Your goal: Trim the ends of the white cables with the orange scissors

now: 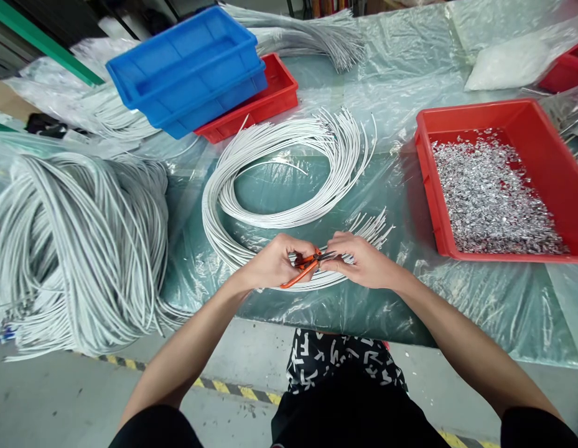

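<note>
Orange-handled pliers (300, 275) are gripped in my left hand (275, 261), its fingers wrapped round the handles and the dark jaws pointing right. My right hand (363, 260) is closed in a pinch at the jaws; whatever is between its fingertips is too small to make out. Both hands are over the near side of a coil of white cables (279, 219) on the table. Cut cable ends (375, 229) fan out just beyond my right hand. The coil partly disappears behind my fingers.
To the right stands a red tray (498, 256) with many small shiny metal pieces (494, 199). A large heap of white cables (83, 242) lies left. Blue bins (186, 68) rest on a red bin (279, 87) behind the coil. Plastic sheeting (400, 298) covers the table.
</note>
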`<state>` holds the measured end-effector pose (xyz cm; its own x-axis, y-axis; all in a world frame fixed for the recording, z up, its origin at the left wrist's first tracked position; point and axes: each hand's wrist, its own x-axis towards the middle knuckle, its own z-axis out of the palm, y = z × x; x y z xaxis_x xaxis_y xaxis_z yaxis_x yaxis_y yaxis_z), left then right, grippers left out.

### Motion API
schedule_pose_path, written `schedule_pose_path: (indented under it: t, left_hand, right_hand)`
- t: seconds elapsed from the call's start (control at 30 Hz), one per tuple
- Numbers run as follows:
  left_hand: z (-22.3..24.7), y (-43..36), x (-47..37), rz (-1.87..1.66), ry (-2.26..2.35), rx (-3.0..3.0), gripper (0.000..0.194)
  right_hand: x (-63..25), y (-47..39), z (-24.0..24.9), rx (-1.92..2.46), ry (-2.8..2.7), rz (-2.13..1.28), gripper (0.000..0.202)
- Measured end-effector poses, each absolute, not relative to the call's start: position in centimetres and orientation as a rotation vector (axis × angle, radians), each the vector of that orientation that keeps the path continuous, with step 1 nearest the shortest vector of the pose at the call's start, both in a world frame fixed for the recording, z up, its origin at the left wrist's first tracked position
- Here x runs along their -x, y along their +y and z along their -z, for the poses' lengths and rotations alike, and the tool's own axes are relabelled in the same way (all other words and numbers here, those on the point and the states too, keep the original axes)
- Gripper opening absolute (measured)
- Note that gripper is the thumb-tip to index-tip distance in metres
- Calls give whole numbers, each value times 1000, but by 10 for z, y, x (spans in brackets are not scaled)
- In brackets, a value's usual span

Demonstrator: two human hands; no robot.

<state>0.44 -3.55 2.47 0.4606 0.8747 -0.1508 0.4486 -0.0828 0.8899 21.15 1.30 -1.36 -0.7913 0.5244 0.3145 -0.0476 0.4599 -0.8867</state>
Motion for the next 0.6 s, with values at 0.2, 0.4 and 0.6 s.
schedule_pose_path:
  t: [0.2, 0.4, 0.6]
  left_hand:
    - [-22, -36, -4, -609, 1206, -1659, 9]
    - [-23, -37, -7, -683, 1252, -1434, 23]
    - [-25, -38, -10, -672, 1299, -1335, 33]
  right_hand:
    - [-211, 12, 12, 419, -2119, -1342, 20]
    - [-211, 11, 12, 488, -2061, -1240, 14]
    - [-207, 4, 18, 587, -2173, -851, 17]
